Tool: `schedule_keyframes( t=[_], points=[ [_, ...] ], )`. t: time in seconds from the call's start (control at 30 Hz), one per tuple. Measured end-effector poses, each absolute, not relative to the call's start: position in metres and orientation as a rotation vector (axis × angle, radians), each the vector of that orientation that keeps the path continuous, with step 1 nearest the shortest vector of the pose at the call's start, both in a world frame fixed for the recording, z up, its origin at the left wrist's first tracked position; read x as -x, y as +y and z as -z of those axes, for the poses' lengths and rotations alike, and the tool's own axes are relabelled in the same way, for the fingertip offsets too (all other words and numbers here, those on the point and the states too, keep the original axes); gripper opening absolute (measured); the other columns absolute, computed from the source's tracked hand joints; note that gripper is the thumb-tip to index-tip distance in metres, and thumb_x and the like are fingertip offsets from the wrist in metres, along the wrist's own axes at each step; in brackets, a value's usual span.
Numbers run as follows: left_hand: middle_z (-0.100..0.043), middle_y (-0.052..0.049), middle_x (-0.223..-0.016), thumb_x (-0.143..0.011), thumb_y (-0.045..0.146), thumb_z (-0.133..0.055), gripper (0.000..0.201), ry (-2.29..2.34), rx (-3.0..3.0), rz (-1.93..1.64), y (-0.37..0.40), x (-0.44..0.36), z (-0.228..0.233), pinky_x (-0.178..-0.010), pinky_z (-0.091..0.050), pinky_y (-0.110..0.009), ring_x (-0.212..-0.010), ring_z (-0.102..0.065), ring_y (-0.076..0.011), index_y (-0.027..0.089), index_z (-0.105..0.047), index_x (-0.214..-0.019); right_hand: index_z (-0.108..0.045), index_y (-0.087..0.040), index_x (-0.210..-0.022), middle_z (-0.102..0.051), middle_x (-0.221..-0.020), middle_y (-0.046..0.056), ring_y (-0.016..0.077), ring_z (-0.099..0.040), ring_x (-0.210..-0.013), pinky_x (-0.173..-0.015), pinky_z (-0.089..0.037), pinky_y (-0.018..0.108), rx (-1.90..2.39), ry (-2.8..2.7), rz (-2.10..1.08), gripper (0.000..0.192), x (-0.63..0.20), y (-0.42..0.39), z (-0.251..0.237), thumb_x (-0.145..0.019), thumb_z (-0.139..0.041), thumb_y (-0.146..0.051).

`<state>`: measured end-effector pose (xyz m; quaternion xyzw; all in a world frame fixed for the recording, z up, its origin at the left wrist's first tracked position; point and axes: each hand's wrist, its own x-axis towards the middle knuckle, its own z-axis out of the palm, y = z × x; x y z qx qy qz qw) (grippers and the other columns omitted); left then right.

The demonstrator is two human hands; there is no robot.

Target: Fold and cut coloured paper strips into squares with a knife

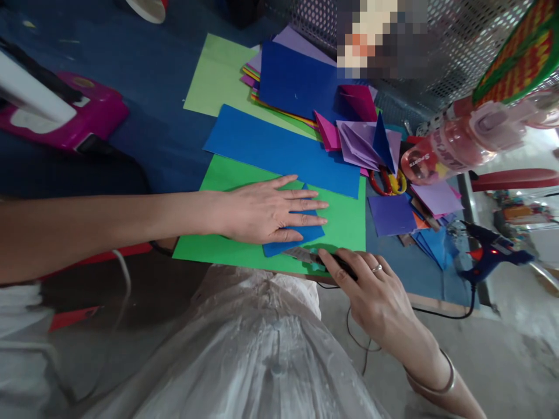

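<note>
Blue paper [293, 235], folded, under left hand [266, 210]

Bare forearms, ring and bangle on right grip [375, 297], white garment

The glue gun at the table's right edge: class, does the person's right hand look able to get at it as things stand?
Probably yes. The glue gun lies uncovered on the same side as the right hand, with only flat paper scraps between them. That hand already grips a cutter, though.

The folded paper [293, 234] lies on a larger sheet [345, 224] — a stack of sheets [297, 81] behind, a glue gun [491, 253] right, seemingly at the table edge.
</note>
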<state>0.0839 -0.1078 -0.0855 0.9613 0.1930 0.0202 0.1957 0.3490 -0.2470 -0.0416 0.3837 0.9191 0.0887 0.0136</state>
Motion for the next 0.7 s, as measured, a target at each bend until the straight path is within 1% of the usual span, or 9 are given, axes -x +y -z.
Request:
schedule_keyframes(
  t=[0.1,0.27,0.4,0.57,0.63,0.7],
  points=[
    [-0.026,0.008,-0.176,-0.109,0.054,-0.039,0.055,0.543,-2.682,-0.073,-0.1077,-0.0837,0.0865,-0.135,0.004,-0.051,-0.166,-0.02,-0.0256,0.044,-0.039,-0.163,-0.051,-0.016,-0.152,-0.07,-0.124,0.013,0.0239,-0.062,-0.105,-0.082,-0.051,0.038,-1.191,2.868,-0.287,0.064,-0.3473,-0.2458,0.043,-0.095,-0.036,0.007],
    [-0.031,0.005,-0.175,-0.109,0.052,-0.041,0.054,0.518,-2.7,-0.154,-0.1078,-0.083,0.0883,-0.135,-0.001,-0.053,-0.165,-0.024,-0.027,0.042,-0.043,-0.162,-0.053,-0.015,-0.151,-0.071,-0.122,0.012,0.024,-0.062,-0.104,-0.082,-0.05,0.039,-1.164,2.886,-0.271,0.061,-0.3493,-0.2466,0.0444,-0.096,-0.036,0.005],
    [-0.026,0.007,-0.176,-0.109,0.052,-0.039,0.055,0.554,-2.718,-0.074,-0.1089,-0.084,0.0864,-0.135,0.003,-0.05,-0.166,-0.019,-0.0239,0.042,-0.039,-0.163,-0.054,-0.015,-0.149,-0.071,-0.121,0.012,0.0243,-0.063,-0.104,-0.082,-0.05,0.039,-1.162,2.889,-0.26,0.057,-0.3502,-0.2479,0.0431,-0.098,-0.036,0.003],
    [-0.025,0.007,-0.176,-0.109,0.051,-0.039,0.056,0.545,-2.729,-0.072,-0.1092,-0.0844,0.0858,-0.135,0.003,-0.05,-0.166,-0.018,-0.0242,0.041,-0.037,-0.164,-0.053,-0.015,-0.15,-0.071,-0.122,0.013,0.0243,-0.063,-0.104,-0.082,-0.05,0.039,-1.176,2.893,-0.252,0.056,-0.3482,-0.2461,0.0437,-0.099,-0.037,0.002],
    [-0.026,0.005,-0.176,-0.109,0.051,-0.04,0.056,0.533,-2.729,-0.098,-0.1089,-0.084,0.0873,-0.135,0.002,-0.051,-0.166,-0.02,-0.0248,0.04,-0.039,-0.164,-0.053,-0.015,-0.151,-0.071,-0.123,0.012,0.0244,-0.063,-0.104,-0.082,-0.05,0.039,-1.187,2.891,-0.242,0.058,-0.3475,-0.2465,0.0442,-0.098,-0.037,0.003],
    [-0.032,0.004,-0.174,-0.109,0.05,-0.043,0.055,0.522,-2.716,-0.16,-0.1082,-0.0831,0.089,-0.135,-0.002,-0.051,-0.165,-0.023,-0.026,0.039,-0.043,-0.162,-0.053,-0.016,-0.151,-0.07,-0.123,0.012,0.0244,-0.063,-0.104,-0.082,-0.051,0.04,-1.199,2.883,-0.236,0.06,-0.3467,-0.2475,0.0445,-0.097,-0.037,0.005]
  ],
)
